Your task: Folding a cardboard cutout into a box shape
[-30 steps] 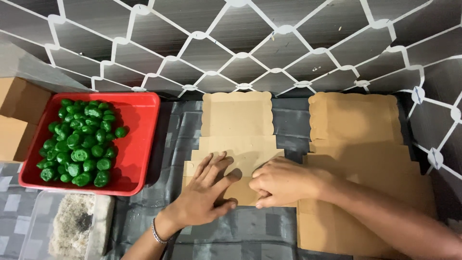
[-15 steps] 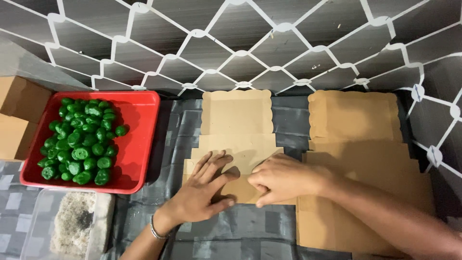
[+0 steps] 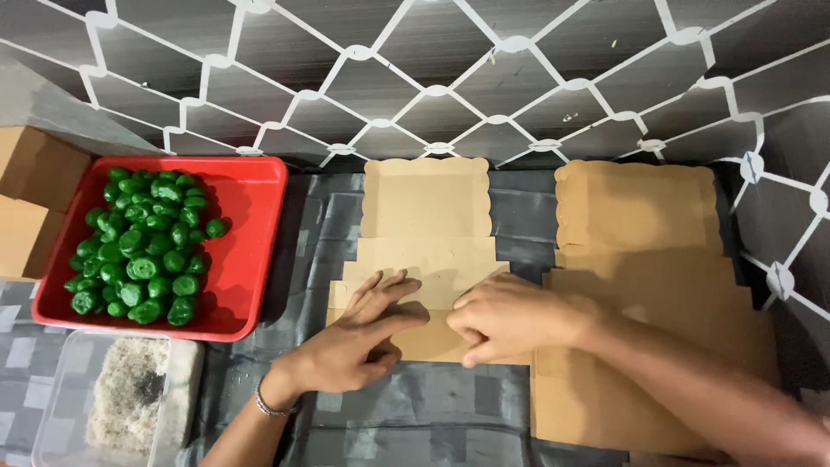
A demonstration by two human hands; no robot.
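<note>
Dark grey plastic sheeting covers the table, under a white lattice wall. Both hands press a flat brown cardboard cutout with scalloped edges: left hand spread flat, right hand curled over the lower fold, gripping nothing. Folding looks barely begun. Glossy green pieces fill a red tray.

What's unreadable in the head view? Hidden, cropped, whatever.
- Flat carton: its near part is covered by the left hand and right hand.
- Right hand's fingertips: curled under, grip unclear.
- Clear tub: cut by the bottom edge.
- Brown boxes: cut by the left edge.
</note>
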